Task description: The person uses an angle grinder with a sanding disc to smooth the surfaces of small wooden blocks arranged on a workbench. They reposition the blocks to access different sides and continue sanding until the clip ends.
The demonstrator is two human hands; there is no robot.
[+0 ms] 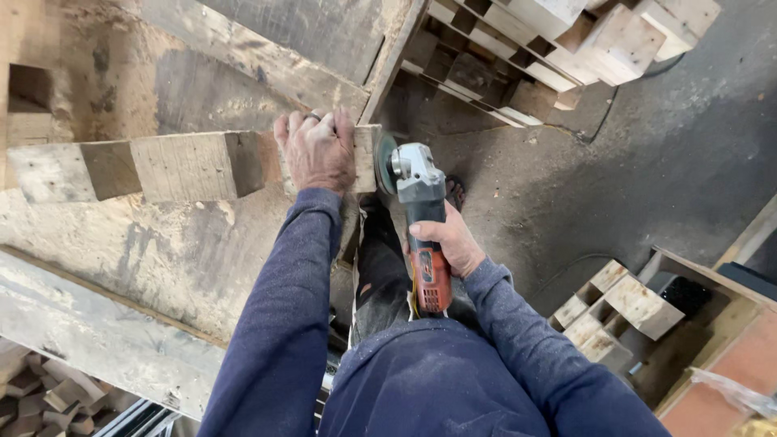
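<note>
**Weathered timber under the grinder**

Grey, worn wood makes up the long rough block point(194, 166), which lies across a big stained wooden pallet point(162, 259). The left hand point(317, 150) presses flat on the block's right end, fingers curled over its far edge. The right hand point(453, 241) is wrapped tight around the orange-and-grey handle of an angle grinder point(421, 218), whose disc sits against the block's end face, just beside the left hand. Stacked pale wooden pallets point(566, 48) stand on the dark concrete floor point(647, 162) beyond.
</note>
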